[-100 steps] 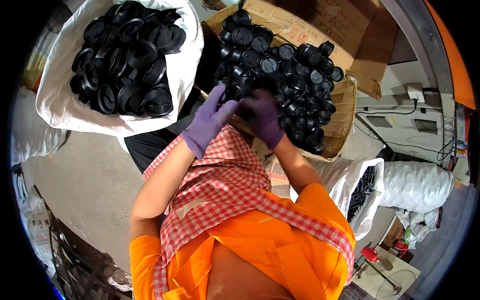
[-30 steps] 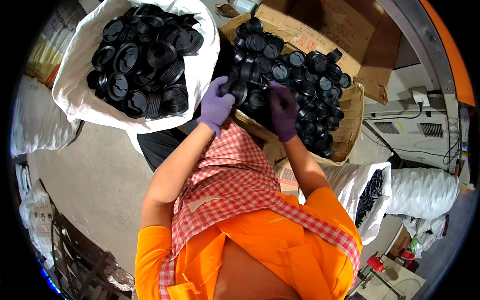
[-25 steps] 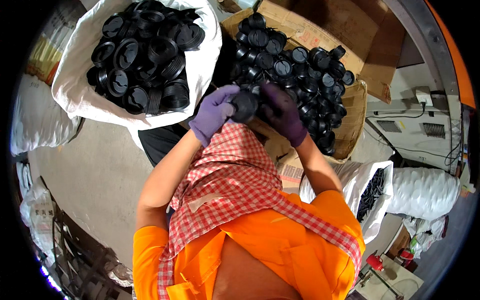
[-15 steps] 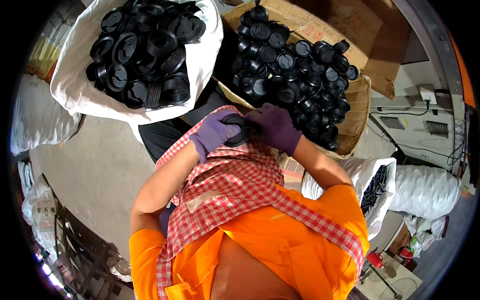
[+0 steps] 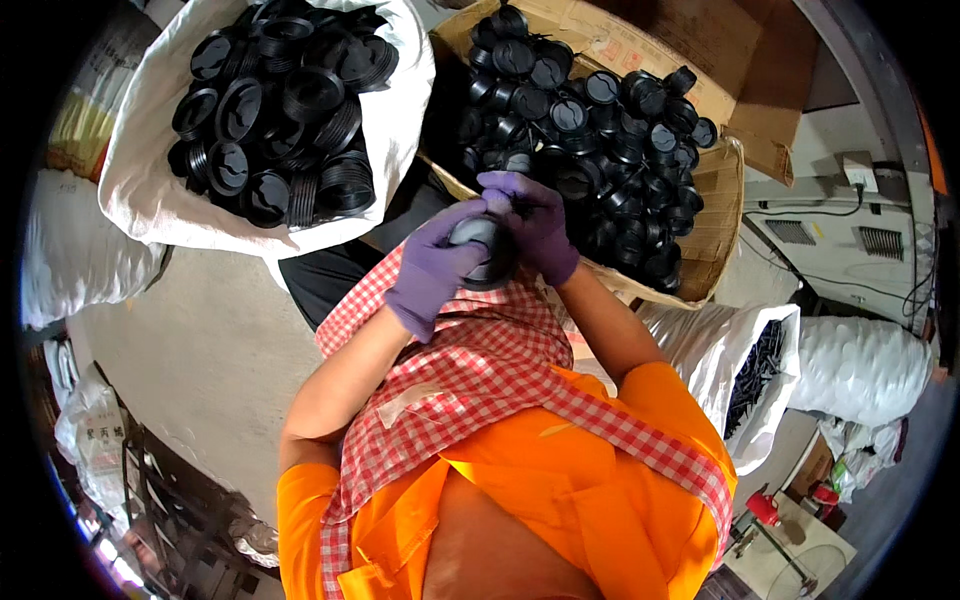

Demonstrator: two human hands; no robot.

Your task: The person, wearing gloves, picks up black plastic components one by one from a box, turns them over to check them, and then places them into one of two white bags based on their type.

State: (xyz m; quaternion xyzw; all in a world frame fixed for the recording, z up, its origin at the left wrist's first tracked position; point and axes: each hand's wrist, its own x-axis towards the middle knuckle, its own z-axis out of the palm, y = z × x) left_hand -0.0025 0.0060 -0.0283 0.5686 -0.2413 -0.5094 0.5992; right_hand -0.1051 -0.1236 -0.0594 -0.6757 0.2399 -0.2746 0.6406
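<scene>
This looks like a small workshop or factory packing area, where plastic parts are handled in bulk. Just beyond the gloved fingers (image 5: 520, 205) stands an open cardboard box (image 5: 720, 200) heaped with small black round caps (image 5: 590, 110), and up and to the left of them a white woven sack (image 5: 150, 190) brims with larger black ribbed rings (image 5: 285, 120). More stuffed white sacks (image 5: 860, 365) lie to the right on a bare concrete floor (image 5: 200, 340). A pale machine casing (image 5: 850, 240), perhaps a ventilation unit, sits at the blurred right rim.

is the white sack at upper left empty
No, the white sack is piled full of black ribbed round plastic parts.
</scene>
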